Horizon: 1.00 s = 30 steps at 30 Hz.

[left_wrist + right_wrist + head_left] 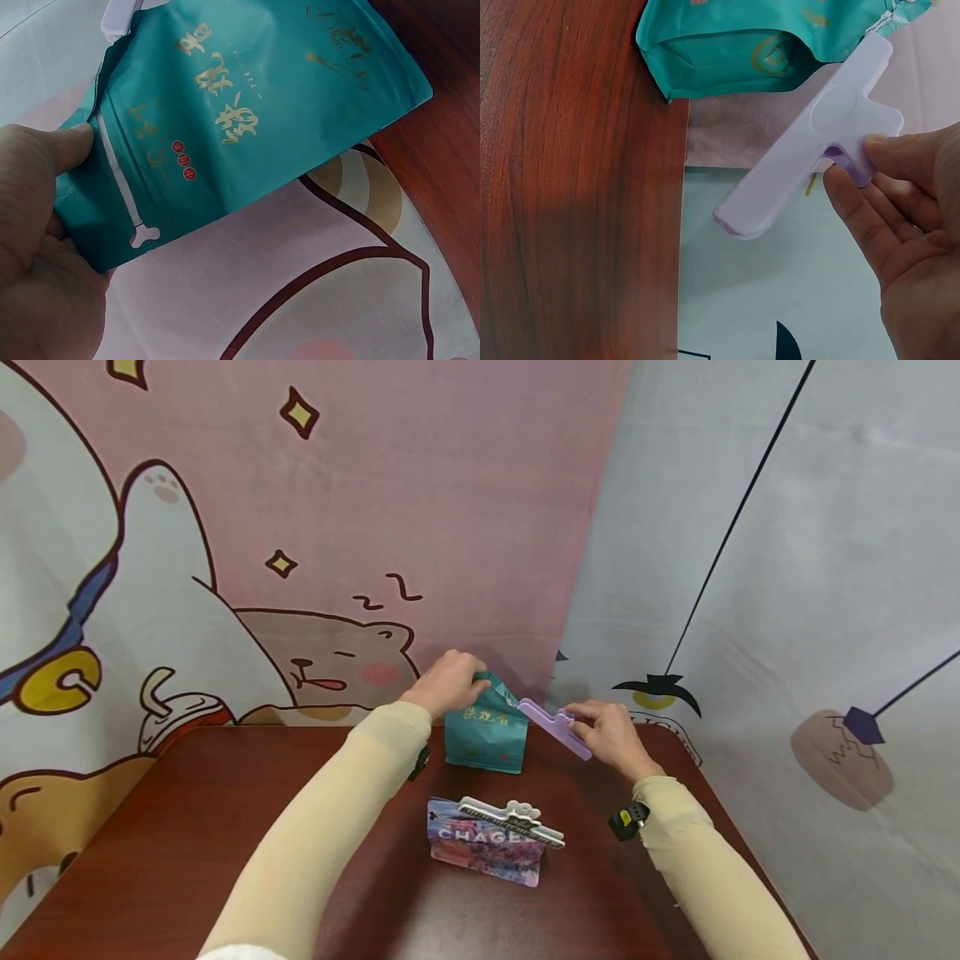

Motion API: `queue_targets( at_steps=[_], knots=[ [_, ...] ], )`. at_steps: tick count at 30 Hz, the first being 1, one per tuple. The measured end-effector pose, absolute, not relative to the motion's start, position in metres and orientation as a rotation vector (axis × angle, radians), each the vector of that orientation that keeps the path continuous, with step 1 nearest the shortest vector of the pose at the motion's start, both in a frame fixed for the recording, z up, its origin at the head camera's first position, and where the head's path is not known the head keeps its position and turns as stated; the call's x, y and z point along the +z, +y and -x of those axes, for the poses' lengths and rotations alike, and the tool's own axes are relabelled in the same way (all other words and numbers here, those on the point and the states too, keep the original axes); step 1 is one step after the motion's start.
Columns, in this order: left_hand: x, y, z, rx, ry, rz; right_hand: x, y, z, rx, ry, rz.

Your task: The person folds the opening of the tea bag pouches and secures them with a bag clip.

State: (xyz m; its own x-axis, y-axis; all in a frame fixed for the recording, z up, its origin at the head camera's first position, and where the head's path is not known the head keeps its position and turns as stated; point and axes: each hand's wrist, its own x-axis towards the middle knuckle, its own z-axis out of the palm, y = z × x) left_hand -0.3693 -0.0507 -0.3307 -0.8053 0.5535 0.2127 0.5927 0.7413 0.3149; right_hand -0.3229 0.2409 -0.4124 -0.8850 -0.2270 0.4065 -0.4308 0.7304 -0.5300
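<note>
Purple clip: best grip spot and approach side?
Pinch the purple clip by its short handle tabs, coming from its right, as the right hand does. The long bar points at the teal bag top held by the left hand, so the tabs stay free.

A colourful pouch (480, 847) lies on the dark wooden worktop (225, 827), a white clip (513, 821) on its top edge. Cartoon-printed cloth (300, 543) hangs behind.
</note>
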Motion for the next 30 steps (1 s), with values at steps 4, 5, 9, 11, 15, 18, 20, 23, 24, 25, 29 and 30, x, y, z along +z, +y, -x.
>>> queue_targets(
  at_steps=[4,5,9,11,15,18,20,23,24,25,29,30],
  knots=[
    [-0.3301,-0.0506,0.3686,-0.574,-2.837,0.935,-0.4129,0.2407,0.3243,0.922,-2.615,-0.504],
    [-0.3300,-0.0507,0.3685,-0.572,-2.837,0.935,-0.4131,0.2406,0.3247,0.924,-2.615,-0.502],
    [-0.3300,-0.0508,0.3682,-0.559,-2.838,0.932,-0.4132,0.2395,0.3260,0.923,-2.618,-0.494],
    [-0.3301,-0.0509,0.3680,-0.553,-2.836,0.935,-0.4131,0.2388,0.3263,0.923,-2.620,-0.490],
    [-0.3309,-0.0510,0.3681,-0.551,-2.830,0.943,-0.4130,0.2379,0.3267,0.936,-2.627,-0.474],
    [-0.3317,-0.0506,0.3689,-0.558,-2.836,0.942,-0.4131,0.2369,0.3279,0.941,-2.624,-0.478],
    [-0.3319,-0.0504,0.3693,-0.563,-2.844,0.939,-0.4131,0.2362,0.3285,0.946,-2.624,-0.477],
    [-0.3316,-0.0499,0.3691,-0.561,-2.852,0.939,-0.4126,0.2351,0.3292,0.951,-2.623,-0.475],
    [-0.3314,-0.0497,0.3691,-0.558,-2.852,0.941,-0.4124,0.2348,0.3294,0.951,-2.623,-0.475],
    [-0.3311,-0.0495,0.3692,-0.555,-2.852,0.943,-0.4121,0.2345,0.3296,0.951,-2.624,-0.472],
    [-0.3306,-0.0487,0.3697,-0.523,-2.853,0.954,-0.4110,0.2337,0.3307,0.935,-2.623,-0.473],
    [-0.3307,-0.0485,0.3698,-0.520,-2.853,0.951,-0.4108,0.2334,0.3308,0.932,-2.624,-0.471]
  ],
)
